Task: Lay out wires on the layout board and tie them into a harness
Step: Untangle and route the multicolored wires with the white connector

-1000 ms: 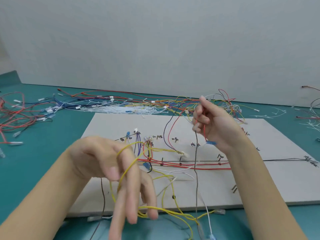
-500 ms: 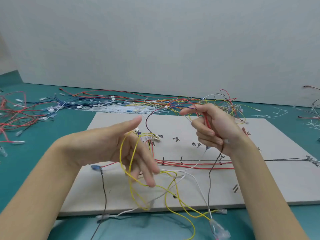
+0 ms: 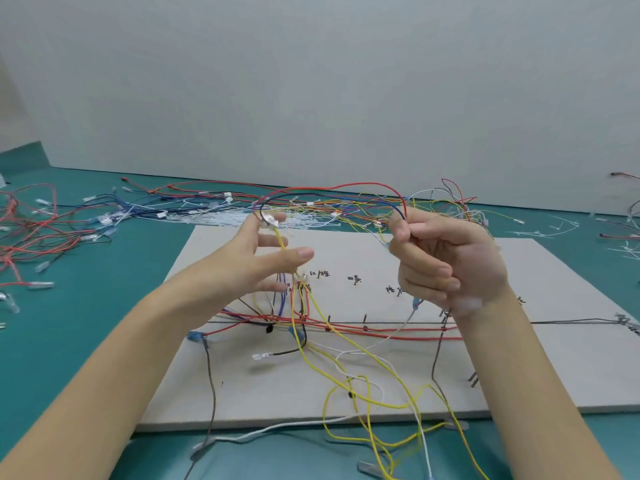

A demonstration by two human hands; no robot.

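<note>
Since the earlier frame the left hand (image 3: 252, 258) had risen and spread, fingers straight, a white connector (image 3: 269, 220) at its upper fingertips, while red and blue wires (image 3: 332, 188) arched across to the right hand (image 3: 446, 258), whose curled fingers gripped them. Below both hands lay the layout board (image 3: 554, 368) on the teal bench (image 3: 104, 323), carrying routed wires; its small handwritten marks (image 3: 320, 273) between the hands were too blurred to read.

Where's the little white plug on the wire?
In the head view, the white plug is left of centre, at the left hand's fingertips, above the board's far edge.
</note>
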